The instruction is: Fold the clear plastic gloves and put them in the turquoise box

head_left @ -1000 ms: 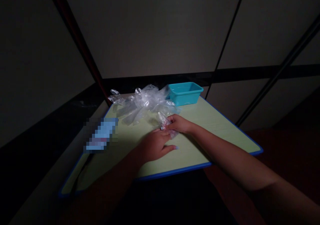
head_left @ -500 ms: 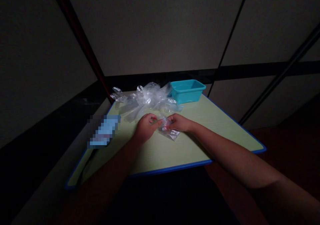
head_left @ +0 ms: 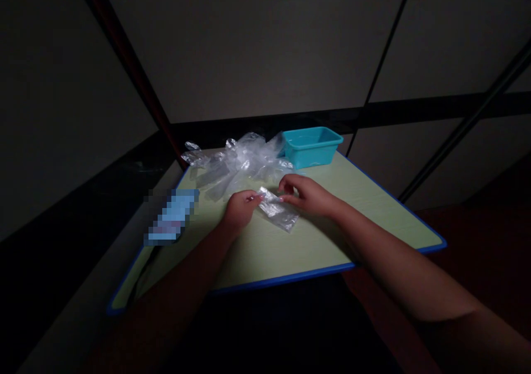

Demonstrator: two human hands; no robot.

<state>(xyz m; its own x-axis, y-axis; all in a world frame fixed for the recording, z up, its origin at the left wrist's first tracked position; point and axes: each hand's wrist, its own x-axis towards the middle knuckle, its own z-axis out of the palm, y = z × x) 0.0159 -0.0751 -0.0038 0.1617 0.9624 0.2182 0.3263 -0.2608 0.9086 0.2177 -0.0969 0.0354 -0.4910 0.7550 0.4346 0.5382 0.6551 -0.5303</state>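
A folded piece of clear plastic film [head_left: 277,209], thin and shiny, lies slanted just above the tabletop in front of me. My left hand [head_left: 240,211] pinches its upper left corner between thumb and fingers. At its upper right edge is my right hand [head_left: 305,193], the thumb at or very near the film and the curled fingers raised apart from the thumb. Behind both hands spreads a loose heap of the same crinkled clear plastic [head_left: 244,164]; whether its pieces are bags or gloves I cannot tell.
A turquoise plastic basket [head_left: 313,155] stands at the back right of the pale table [head_left: 257,263], which has a blue edge. On the left lies a blurred-out, light-blue flat object [head_left: 172,219] with a dark strap [head_left: 143,274]. Dark panelled walls rise behind.
My right hand has drawn slightly right and up, its fingers parting from the film. More of the folded film shows flat between the hands; the left hand keeps its pinch.
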